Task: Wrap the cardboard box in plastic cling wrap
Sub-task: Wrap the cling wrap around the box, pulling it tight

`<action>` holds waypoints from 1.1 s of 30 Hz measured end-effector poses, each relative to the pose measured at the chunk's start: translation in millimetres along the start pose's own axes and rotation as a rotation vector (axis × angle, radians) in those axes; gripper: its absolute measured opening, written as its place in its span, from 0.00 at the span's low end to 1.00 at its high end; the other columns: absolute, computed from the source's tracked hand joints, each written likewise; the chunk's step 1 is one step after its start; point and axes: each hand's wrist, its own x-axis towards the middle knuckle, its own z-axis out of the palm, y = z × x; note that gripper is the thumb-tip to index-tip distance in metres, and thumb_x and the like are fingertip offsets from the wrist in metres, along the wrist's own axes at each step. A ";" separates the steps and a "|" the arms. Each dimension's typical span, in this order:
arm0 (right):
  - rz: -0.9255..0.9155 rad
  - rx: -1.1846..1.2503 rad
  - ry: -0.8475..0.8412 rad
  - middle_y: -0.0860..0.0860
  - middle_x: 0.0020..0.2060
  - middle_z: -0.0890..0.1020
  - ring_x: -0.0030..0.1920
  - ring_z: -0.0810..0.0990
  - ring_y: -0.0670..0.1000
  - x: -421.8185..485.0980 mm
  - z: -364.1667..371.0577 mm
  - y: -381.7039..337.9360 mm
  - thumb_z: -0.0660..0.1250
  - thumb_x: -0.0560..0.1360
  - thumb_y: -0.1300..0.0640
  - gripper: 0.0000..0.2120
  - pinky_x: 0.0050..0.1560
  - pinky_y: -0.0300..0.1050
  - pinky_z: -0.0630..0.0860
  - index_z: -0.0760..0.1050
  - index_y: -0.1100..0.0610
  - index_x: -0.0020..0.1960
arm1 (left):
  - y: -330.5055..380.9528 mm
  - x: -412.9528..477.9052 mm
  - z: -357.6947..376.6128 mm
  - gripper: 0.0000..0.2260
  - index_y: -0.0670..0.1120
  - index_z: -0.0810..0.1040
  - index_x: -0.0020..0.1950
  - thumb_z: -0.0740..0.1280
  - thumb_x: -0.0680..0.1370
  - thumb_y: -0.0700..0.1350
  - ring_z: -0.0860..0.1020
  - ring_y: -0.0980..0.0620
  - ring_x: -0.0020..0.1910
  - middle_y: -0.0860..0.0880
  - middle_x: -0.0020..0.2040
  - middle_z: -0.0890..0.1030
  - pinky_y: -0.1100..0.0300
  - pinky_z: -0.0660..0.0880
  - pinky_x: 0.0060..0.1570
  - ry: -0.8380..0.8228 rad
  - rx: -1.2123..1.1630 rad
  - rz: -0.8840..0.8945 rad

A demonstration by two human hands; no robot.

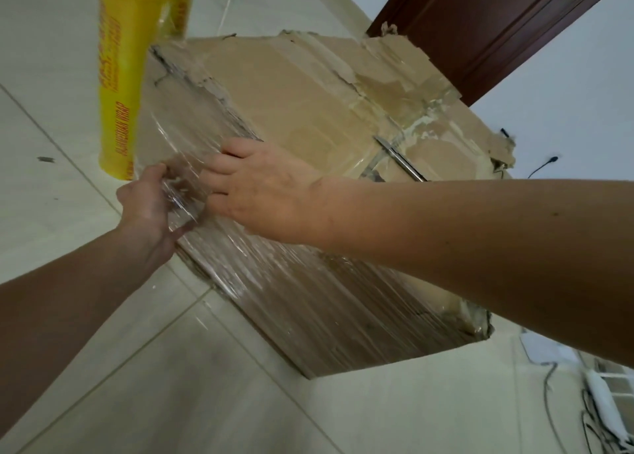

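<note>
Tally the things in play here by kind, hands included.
cardboard box: 1
yellow cling wrap roll: 1
metal tool on the box top: 1
hands: 2 (left hand grips the loose cling film, right hand presses on the box)
Total: 5

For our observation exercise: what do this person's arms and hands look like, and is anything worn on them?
The left forearm and right forearm are bare, with no sleeves in view. The left hand and right hand wear no gloves, and no ring, watch or bracelet shows.
</note>
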 end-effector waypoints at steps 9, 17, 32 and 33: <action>0.085 -0.029 0.054 0.49 0.69 0.67 0.70 0.62 0.53 22.5 -6.5 6.6 0.56 0.79 0.54 0.20 0.71 0.50 0.56 0.65 0.55 0.70 | 24.2 -23.9 1.8 0.24 0.45 0.71 0.66 0.65 0.71 0.50 0.77 0.50 0.39 0.46 0.46 0.77 0.40 0.78 0.39 -0.040 -0.027 -0.019; 0.144 0.041 0.134 0.48 0.67 0.69 0.69 0.63 0.52 29.5 -5.7 5.9 0.55 0.80 0.54 0.17 0.68 0.47 0.58 0.68 0.53 0.68 | 42.7 -37.6 6.8 0.06 0.50 0.75 0.43 0.62 0.77 0.50 0.73 0.55 0.33 0.52 0.34 0.74 0.50 0.78 0.42 -0.070 0.034 0.002; 0.160 0.374 0.093 0.51 0.69 0.66 0.71 0.60 0.52 -30.9 -33.8 21.9 0.56 0.78 0.59 0.20 0.71 0.47 0.57 0.65 0.55 0.70 | 63.8 -170.6 5.9 0.08 0.47 0.75 0.48 0.61 0.79 0.49 0.74 0.52 0.53 0.51 0.50 0.74 0.52 0.75 0.54 0.223 -0.035 -0.088; 0.150 0.374 0.063 0.51 0.69 0.66 0.70 0.61 0.52 -43.6 -39.2 25.0 0.57 0.77 0.60 0.20 0.70 0.48 0.58 0.66 0.55 0.69 | 69.4 -183.5 -1.2 0.07 0.48 0.75 0.44 0.62 0.79 0.49 0.73 0.52 0.52 0.52 0.48 0.74 0.52 0.75 0.55 0.256 -0.028 -0.122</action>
